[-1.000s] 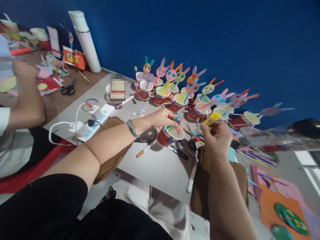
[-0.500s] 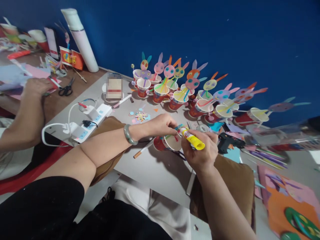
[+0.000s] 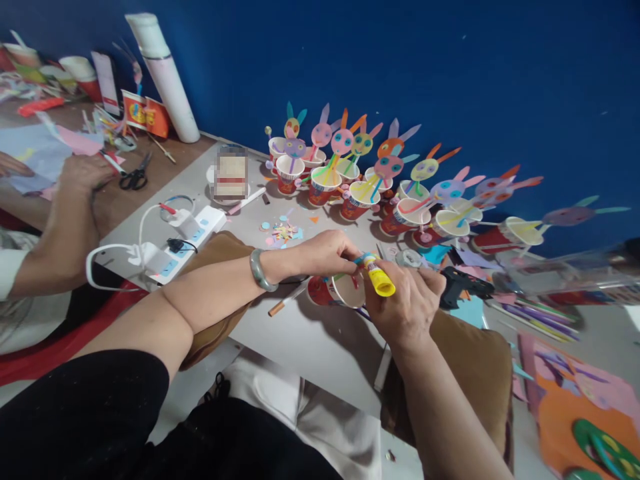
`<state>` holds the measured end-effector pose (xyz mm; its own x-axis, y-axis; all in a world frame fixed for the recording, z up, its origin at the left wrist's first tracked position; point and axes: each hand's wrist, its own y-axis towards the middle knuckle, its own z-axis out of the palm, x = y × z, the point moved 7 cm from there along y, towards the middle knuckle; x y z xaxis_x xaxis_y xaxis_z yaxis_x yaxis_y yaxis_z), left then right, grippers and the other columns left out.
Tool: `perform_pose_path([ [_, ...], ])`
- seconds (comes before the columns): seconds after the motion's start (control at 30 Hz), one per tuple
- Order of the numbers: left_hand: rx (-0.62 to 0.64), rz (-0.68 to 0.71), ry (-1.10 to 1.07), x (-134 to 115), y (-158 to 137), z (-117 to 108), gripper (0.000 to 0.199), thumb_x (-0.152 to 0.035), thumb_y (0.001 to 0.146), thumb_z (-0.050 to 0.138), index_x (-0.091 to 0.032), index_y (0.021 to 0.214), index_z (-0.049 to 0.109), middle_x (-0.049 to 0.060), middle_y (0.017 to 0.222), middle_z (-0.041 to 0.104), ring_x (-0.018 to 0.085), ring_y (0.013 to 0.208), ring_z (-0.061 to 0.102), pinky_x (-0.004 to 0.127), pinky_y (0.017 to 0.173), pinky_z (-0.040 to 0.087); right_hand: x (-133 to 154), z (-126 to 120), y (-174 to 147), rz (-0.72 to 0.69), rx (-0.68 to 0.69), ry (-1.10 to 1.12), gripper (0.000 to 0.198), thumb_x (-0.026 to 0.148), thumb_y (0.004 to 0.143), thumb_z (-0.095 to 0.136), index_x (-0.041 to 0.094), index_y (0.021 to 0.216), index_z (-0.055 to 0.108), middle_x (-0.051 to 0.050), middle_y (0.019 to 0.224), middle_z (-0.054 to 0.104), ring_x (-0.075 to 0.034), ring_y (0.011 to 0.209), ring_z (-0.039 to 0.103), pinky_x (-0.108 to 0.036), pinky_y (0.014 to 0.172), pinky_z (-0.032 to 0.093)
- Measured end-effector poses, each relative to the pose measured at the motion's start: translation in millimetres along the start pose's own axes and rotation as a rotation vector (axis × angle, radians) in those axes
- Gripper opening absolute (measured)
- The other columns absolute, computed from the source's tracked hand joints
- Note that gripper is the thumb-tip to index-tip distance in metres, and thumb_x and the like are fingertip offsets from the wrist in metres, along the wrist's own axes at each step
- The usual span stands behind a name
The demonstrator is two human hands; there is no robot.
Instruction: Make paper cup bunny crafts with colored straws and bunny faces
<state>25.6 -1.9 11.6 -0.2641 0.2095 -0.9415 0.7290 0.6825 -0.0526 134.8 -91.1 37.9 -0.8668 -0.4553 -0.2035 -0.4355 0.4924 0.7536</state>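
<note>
My right hand (image 3: 407,303) is closed round a yellow glue stick (image 3: 383,284), its near end pointing towards me. The stick's far end meets a small blue paper piece (image 3: 367,257), pinched in the fingertips of my left hand (image 3: 336,251). The piece's full shape is partly hidden by fingers and stick. Just below both hands is a red and white paper cup (image 3: 319,291), its mouth turned to the right and partly covered by my right hand. To its left lies a brown-tipped white pen-like stick (image 3: 286,301).
Paper cups with rabbit-faced figures (image 3: 364,197) line the blue wall. Paper scraps (image 3: 283,232) lie before them. A power strip (image 3: 193,243) is at left, a black glue gun (image 3: 465,287) at right. Another person's hand (image 3: 90,172) rests near scissors (image 3: 135,175).
My right hand has tilted the glue stick and brought it closer against the blue paper piece. My left hand stays nearly still. At left, the other person's second hand has come into view.
</note>
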Motion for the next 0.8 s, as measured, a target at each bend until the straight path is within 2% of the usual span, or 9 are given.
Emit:
perform_pose_path([
  [0.2, 0.024, -0.044, -0.068, 2.6, 0.3, 0.8, 0.017, -0.026, 0.075, 0.068, -0.011, 0.074, 0.075, -0.003, 0.059, 0.054, 0.009, 0.061, 0.044, 0.022, 0.058, 0.031, -9.2, 3.3, -5.5, 0.063, -0.001, -0.075, 0.023, 0.026, 0.095, 0.062, 0.021, 0.117, 0.058, -0.002, 0.078, 0.072, -0.019, 0.062, 0.063, -0.035, 0.076, 0.035],
  [0.3, 0.065, -0.061, -0.136, 1.5, -1.2, 3.3, 0.014, -0.024, 0.074, 0.069, -0.011, 0.072, 0.072, -0.002, 0.060, 0.056, 0.008, 0.059, 0.044, 0.023, 0.056, 0.031, -22.1, -2.2, -9.7, 0.109, -0.091, -0.076, 0.025, 0.026, 0.093, 0.066, 0.021, 0.117, 0.058, -0.004, 0.080, 0.073, -0.021, 0.063, 0.066, -0.037, 0.076, 0.039],
  [0.37, 0.046, -0.055, -0.141, 1.3, -0.5, 1.3, 0.018, -0.024, 0.073, 0.070, -0.012, 0.061, 0.064, -0.004, 0.054, 0.048, 0.007, 0.056, 0.038, 0.024, 0.054, 0.026, -28.7, -7.8, -13.6, 0.123, -0.168, -0.020, 0.029, 0.028, 0.093, 0.068, 0.021, 0.119, 0.057, -0.005, 0.082, 0.074, -0.023, 0.063, 0.067, -0.039, 0.077, 0.041],
  [0.47, -0.006, -0.037, -0.112, 3.4, 2.4, -3.1, 0.036, -0.025, 0.071, 0.073, -0.015, 0.049, 0.047, -0.007, 0.050, 0.031, 0.005, 0.053, 0.029, 0.025, 0.053, 0.019, -27.4, -9.0, -14.8, 0.100, -0.155, 0.074, 0.029, 0.033, 0.092, 0.069, 0.022, 0.115, 0.057, -0.005, 0.082, 0.074, -0.023, 0.063, 0.068, -0.041, 0.082, 0.043],
  [0.53, 0.002, -0.036, -0.115, 5.6, 4.1, -2.3, 0.032, -0.027, 0.071, 0.074, -0.014, 0.052, 0.052, -0.007, 0.050, 0.033, 0.005, 0.053, 0.029, 0.025, 0.053, 0.020, -19.4, -7.5, -11.0, 0.062, -0.104, 0.100, 0.027, 0.033, 0.091, 0.070, 0.023, 0.113, 0.057, -0.004, 0.080, 0.074, -0.022, 0.063, 0.069, -0.040, 0.082, 0.043],
  [0.63, 0.037, -0.045, -0.128, 6.5, 4.0, 1.5, 0.013, -0.024, 0.073, 0.070, -0.012, 0.068, 0.070, -0.005, 0.055, 0.049, 0.007, 0.056, 0.038, 0.023, 0.056, 0.027, -3.8, -3.8, -1.6, -0.018, -0.018, 0.084, 0.022, 0.026, 0.093, 0.066, 0.023, 0.113, 0.056, -0.002, 0.080, 0.075, -0.019, 0.063, 0.068, -0.036, 0.081, 0.041],
  [0.7, 0.038, -0.042, -0.125, 5.0, 2.7, 2.2, 0.011, -0.021, 0.073, 0.067, -0.012, 0.070, 0.073, -0.005, 0.057, 0.053, 0.007, 0.058, 0.042, 0.023, 0.058, 0.029, 3.0, -2.2, 3.2, -0.054, 0.005, 0.052, 0.020, 0.021, 0.094, 0.063, 0.023, 0.112, 0.056, 0.000, 0.076, 0.074, -0.018, 0.060, 0.065, -0.035, 0.079, 0.039],
  [0.8, 0.024, -0.051, -0.099, 3.6, 0.9, 0.6, 0.012, -0.020, 0.074, 0.067, -0.012, 0.065, 0.069, -0.005, 0.055, 0.049, 0.007, 0.058, 0.040, 0.023, 0.057, 0.028, 2.7, -1.0, 3.9, -0.062, -0.012, -0.014, 0.020, 0.020, 0.093, 0.063, 0.021, 0.111, 0.056, 0.001, 0.071, 0.071, -0.018, 0.058, 0.062, -0.035, 0.076, 0.037],
])
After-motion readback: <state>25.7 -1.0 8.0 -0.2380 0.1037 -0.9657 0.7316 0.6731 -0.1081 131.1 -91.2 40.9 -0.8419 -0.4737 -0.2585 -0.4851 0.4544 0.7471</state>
